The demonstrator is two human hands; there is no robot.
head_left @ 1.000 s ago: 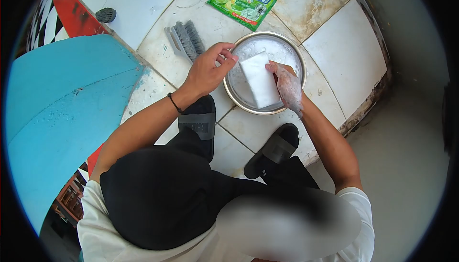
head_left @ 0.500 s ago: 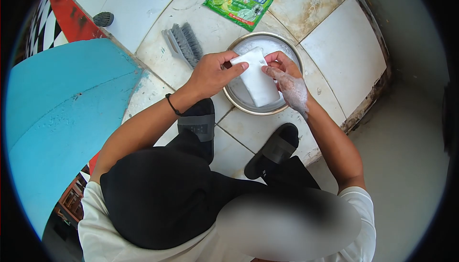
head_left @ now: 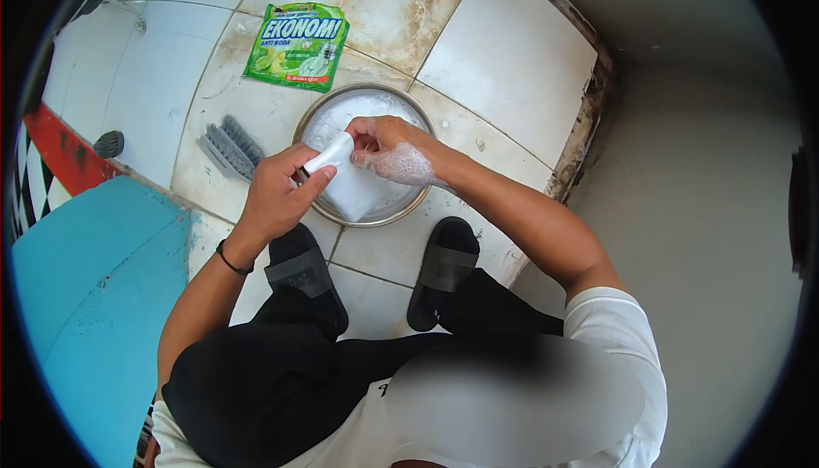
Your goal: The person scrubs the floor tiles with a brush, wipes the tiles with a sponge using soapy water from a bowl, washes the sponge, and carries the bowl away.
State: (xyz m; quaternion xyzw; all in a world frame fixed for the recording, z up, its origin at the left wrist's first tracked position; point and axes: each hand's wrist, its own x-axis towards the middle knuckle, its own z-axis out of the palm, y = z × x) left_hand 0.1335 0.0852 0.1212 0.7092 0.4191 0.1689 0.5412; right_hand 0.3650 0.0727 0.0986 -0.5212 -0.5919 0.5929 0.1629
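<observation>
A folded white cloth [head_left: 351, 188] hangs over a round metal basin [head_left: 381, 222] of sudsy water. My left hand [head_left: 283, 189] pinches the cloth's upper left edge between thumb and fingers. At the cloth's top right, my right hand [head_left: 394, 151] has its fingers curled against it, with foam on the back of the hand and the wrist. The cloth's top edge is bent over between the two hands. My right hand hides part of the basin and the water behind it.
Beyond the basin lies a green detergent packet [head_left: 297, 47] on the tiled floor [head_left: 478, 41]. A grey-bristled brush [head_left: 230, 148] rests left of the basin, and a smaller dark brush [head_left: 109, 144] is farther left. Two black sandals [head_left: 444, 273] are below; a blue surface [head_left: 102, 297] stands at left.
The view has turned, shifting the basin and packet left. Since the earliest frame my left hand has taken hold of the cloth, and the cloth's top edge is now bent over.
</observation>
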